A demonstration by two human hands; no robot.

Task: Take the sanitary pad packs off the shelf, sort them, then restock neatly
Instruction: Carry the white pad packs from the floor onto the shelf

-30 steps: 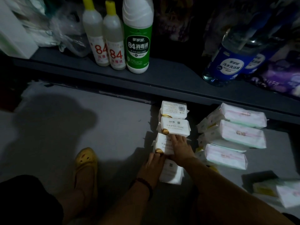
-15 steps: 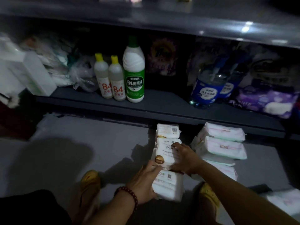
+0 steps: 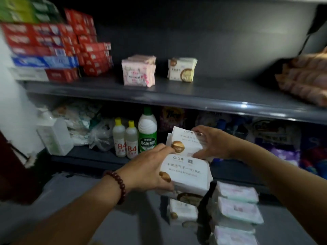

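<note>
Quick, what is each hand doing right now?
Left hand: grips the lower white pack from its left side.
Right hand: grips the upper white pack, fingers over its top.

A single strand of round, glossy, dark red-brown beads forms a bracelet (image 3: 121,186) on the left wrist, just behind the left grip (image 3: 147,168). The left forearm (image 3: 79,213) and right forearm (image 3: 283,183) are uncovered.

Stacked white gold-dotted pad packs (image 3: 187,174) held aloft; pastel packs (image 3: 237,209) on floor (image 3: 123,218).
</note>
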